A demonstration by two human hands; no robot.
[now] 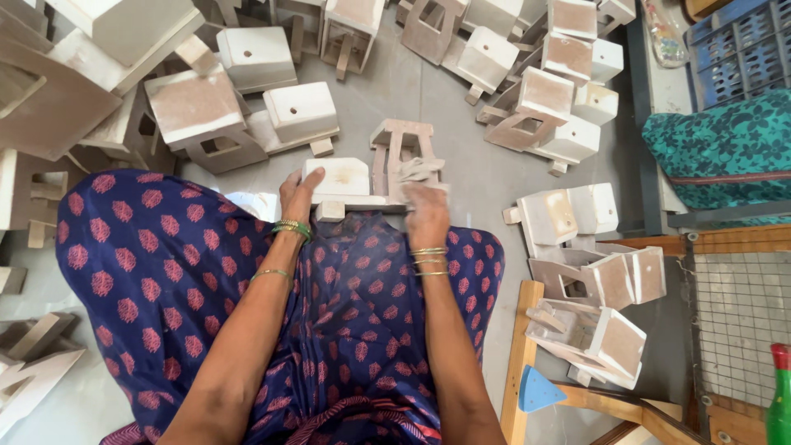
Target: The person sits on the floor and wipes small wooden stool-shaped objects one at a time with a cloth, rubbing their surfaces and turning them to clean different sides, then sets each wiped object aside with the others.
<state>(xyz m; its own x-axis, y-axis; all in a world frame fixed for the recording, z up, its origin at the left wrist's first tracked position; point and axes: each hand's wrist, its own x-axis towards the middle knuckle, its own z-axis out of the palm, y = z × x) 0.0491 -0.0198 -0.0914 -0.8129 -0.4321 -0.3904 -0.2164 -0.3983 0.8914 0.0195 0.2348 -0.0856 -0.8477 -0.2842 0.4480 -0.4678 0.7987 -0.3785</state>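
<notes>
A dark blue cotton garment printed with pink leaf motifs (165, 272) fills the near ground, draped over the seated person's knees. Just beyond its hem lies a small white-primed wooden piece, a boxy block on a flat base (346, 185), chalky and matt. The left hand (295, 196), with green and gold bangles at the wrist, curls its fingers over the near left edge of that piece and grips it. The right hand (424, 213), wearing thin gold bangles, closes around a crumpled grey scrap of sanding paper or cloth (420, 171), pressed against the right end of the piece; the hand looks blurred.

Directly behind the piece stands an unpainted-looking pale wooden frame with slats (402, 144). To the right of the piece, a cluster of similar white boxy wooden pieces (593, 247) lies tumbled on the smooth grey floor (478, 181). Beyond it, more such blocks (301, 111) with round holes are heaped.
</notes>
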